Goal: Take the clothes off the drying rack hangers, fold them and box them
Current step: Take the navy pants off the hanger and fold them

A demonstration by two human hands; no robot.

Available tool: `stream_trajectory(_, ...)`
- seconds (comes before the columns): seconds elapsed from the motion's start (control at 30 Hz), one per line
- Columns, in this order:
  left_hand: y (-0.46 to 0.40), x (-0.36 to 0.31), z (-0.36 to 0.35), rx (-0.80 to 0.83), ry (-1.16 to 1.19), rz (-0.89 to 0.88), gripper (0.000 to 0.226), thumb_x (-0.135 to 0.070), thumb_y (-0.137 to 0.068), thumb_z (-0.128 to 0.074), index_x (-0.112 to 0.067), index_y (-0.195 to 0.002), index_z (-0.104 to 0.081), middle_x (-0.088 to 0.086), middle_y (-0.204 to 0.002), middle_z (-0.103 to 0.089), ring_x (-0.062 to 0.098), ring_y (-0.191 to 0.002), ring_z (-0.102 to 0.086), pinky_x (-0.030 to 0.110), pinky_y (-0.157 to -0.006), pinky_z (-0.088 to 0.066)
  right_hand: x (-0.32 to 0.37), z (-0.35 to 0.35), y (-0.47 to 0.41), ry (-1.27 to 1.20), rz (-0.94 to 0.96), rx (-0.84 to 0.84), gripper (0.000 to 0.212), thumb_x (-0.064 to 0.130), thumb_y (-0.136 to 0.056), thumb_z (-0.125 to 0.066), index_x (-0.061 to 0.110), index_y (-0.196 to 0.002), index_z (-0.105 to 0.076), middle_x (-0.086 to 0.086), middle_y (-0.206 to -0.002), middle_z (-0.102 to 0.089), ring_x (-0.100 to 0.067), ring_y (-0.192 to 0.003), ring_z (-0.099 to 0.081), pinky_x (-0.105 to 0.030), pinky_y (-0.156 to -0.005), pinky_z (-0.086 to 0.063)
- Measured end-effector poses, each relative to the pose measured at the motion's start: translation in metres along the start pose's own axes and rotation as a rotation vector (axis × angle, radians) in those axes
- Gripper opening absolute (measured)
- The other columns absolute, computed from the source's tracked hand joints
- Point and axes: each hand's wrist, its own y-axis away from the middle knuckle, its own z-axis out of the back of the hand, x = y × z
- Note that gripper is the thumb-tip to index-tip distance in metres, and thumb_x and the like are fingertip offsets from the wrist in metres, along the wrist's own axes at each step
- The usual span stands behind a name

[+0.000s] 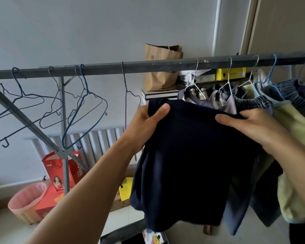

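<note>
Domestic room, used for laundry and storage. Evidence: drying rack (148,66) with wire hangers (81,110), wall radiator (95,138), pink waste bin (27,201), stacked boxes (231,73).

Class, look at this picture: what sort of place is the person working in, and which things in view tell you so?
Probably a room in a home used for drying laundry. A metal drying rack carries wire hangers and hung clothes, a radiator stands against the wall, and a pink wastebasket sits on the floor.
</note>
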Motion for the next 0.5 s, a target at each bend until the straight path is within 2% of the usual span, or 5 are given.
stream_trajectory(0.07,-0.004,0.000,-0.003,0.045,0.002,0.025,0.021,-0.030,-0.095,-0.059,-0.011,-0.100,-0.069,0.010,-0.100,-0.074,0.023,-0.095,-0.071,0.040,-0.091,-0.056,0.001,0.001,-0.007,0.158,0.196,-0.140,0.068,0.059,-0.064,-0.076,0.007,-0.103,-0.057,-0.002,-0.093,-0.058,-0.018,-0.081,-0.055,-0.029,-0.064,-0.038)
stream_trajectory(0.1,-0.005,0.000,-0.005,0.076,-0.003,0.036,0.021,-0.029,-0.095,-0.059,-0.011,-0.100,-0.069,0.010,-0.100,-0.074,0.023,-0.094,-0.070,0.040,-0.092,-0.056,0.007,0.000,-0.007,0.129,0.287,-0.073,0.077,0.059,-0.063,-0.078,0.011,-0.118,-0.052,0.002,-0.109,-0.055,-0.014,-0.098,-0.053,-0.028,-0.074,-0.039)
stream_trajectory(0.2,-0.007,-0.004,-0.009,0.186,-0.020,0.064,0.019,-0.025,-0.096,-0.059,-0.010,-0.100,-0.069,0.011,-0.099,-0.073,0.022,-0.092,-0.070,0.038,-0.090,-0.056,0.021,-0.012,-0.007,0.005,0.298,0.475,0.100,0.054,-0.054,-0.084,0.025,-0.140,-0.042,0.010,-0.137,-0.052,-0.005,-0.129,-0.046,-0.023,-0.100,-0.040)
stream_trajectory(0.3,-0.008,-0.007,-0.008,0.250,-0.051,0.091,0.019,-0.026,-0.095,-0.059,-0.010,-0.100,-0.067,0.010,-0.098,-0.073,0.022,-0.093,-0.070,0.035,-0.088,-0.057,0.017,-0.024,-0.006,-0.064,0.155,0.711,0.057,0.024,-0.066,-0.086,0.016,-0.118,-0.063,-0.001,-0.112,-0.072,-0.019,-0.106,-0.068,-0.029,-0.089,-0.056)
stream_trajectory(0.5,-0.012,0.006,0.007,0.102,-0.022,0.233,0.028,-0.032,-0.098,-0.055,-0.010,-0.113,-0.062,0.005,-0.103,-0.069,0.020,-0.098,-0.066,0.034,-0.086,-0.055,0.021,-0.032,-0.004,-0.250,-0.061,0.684,0.018,0.012,-0.081,-0.070,0.009,-0.097,-0.062,-0.008,-0.079,-0.076,-0.022,-0.068,-0.073,-0.029,-0.056,-0.060)
